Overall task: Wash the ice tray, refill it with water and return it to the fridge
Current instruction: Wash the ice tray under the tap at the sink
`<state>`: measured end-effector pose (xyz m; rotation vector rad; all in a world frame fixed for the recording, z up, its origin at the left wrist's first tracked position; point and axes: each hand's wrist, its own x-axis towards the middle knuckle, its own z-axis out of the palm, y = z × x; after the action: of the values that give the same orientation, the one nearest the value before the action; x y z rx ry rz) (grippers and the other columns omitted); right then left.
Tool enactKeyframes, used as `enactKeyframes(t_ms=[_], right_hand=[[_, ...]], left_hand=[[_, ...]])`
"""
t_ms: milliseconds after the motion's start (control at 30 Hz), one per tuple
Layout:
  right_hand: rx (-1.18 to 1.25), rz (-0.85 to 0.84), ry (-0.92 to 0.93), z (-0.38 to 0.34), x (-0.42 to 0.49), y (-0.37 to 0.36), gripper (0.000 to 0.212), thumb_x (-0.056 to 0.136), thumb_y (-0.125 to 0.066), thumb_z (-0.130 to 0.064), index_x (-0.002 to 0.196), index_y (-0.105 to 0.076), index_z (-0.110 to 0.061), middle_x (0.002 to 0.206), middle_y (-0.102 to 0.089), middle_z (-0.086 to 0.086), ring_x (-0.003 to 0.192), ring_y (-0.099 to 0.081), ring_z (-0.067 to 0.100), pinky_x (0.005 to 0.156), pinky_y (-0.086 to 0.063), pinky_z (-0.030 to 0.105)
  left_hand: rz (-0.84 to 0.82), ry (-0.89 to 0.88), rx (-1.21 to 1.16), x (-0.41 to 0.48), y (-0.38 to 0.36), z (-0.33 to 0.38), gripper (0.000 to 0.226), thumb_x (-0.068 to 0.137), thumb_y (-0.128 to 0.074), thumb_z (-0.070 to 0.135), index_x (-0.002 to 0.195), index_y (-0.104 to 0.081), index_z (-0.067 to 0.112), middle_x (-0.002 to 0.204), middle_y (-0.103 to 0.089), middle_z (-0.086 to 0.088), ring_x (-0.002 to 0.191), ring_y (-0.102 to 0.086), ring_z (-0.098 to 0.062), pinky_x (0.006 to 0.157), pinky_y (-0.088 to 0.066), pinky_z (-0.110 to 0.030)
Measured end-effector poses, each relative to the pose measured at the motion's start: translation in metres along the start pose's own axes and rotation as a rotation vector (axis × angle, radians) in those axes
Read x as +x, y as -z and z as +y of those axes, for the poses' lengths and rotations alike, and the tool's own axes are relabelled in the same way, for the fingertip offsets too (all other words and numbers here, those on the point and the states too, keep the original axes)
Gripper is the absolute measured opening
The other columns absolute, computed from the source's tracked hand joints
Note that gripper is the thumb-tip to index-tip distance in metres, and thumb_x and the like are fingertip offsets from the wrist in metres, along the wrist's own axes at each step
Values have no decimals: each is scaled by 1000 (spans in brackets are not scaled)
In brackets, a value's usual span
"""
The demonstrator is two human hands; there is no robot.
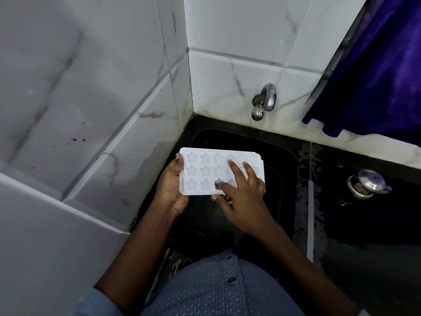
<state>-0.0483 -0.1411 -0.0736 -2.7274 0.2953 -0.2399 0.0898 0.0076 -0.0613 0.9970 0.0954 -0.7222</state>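
Curling round one end of the white plastic ice tray, the left hand grips it. The right hand lays spread, straight fingers on star-shaped cups, perhaps wet.

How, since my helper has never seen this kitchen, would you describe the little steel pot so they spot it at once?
Start at the black sink in the tiled corner, then go right along the wet black counter. There, below the hanging blue cloth, stands the steel pot. It is the only lidded vessel, its lid tinted purple.
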Motion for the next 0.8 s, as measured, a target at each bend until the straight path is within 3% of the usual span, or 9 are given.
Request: enactKeyframes(t_ms=[167, 367, 467, 667, 800], right_hand=[[44, 153, -20, -14, 3, 4, 37, 98, -49, -57, 113, -70, -30, 170, -27, 4, 158, -11, 34, 113, -17, 56], [13, -77, 35, -23, 4, 6, 41, 97, -45, -56, 133, -58, -42, 176, 2, 0, 159, 12, 31, 117, -10, 57], [1, -54, 49, -19, 2, 3, 37, 98, -52, -45, 134, -58, -43, 176, 2, -1, 160, 11, 30, 117, -11, 56], [-20, -77, 50, -27, 4, 0, 45, 98, -51, -57, 137, -60, -38, 176, 0, 1, 160, 11, 31, 117, -8, 55], [36, -22, 57, -25, 4, 2, 44, 98, -47, -59, 131, -66, -37, 176, -4, -1, 160, 10, 28, 118, -5, 51]], left_hand=[[9, 5, 1, 2, -1, -2, 63, 111, -43, 49, 148, -53, -1, 142, -63, -27, 130, -63, -45, 103, -55, -61], [-34, 39, -11, 2, -2, -3, 69, 106, -51, 55, 149, -53, 1, 145, -61, -26, 134, -60, -45, 110, -48, -65], [-43, 44, -7, 1, 1, -3, 69, 106, -49, 56, 149, -54, 2, 145, -61, -26, 133, -60, -46, 109, -48, -65], [-31, 26, 9, -1, 0, -2, 64, 108, -46, 53, 145, -58, 1, 140, -65, -26, 128, -64, -44, 103, -56, -60], [-20, 39, 2, -1, 4, -3, 65, 108, -44, 53, 144, -58, 1, 139, -65, -26, 127, -65, -45, 104, -53, -63]])
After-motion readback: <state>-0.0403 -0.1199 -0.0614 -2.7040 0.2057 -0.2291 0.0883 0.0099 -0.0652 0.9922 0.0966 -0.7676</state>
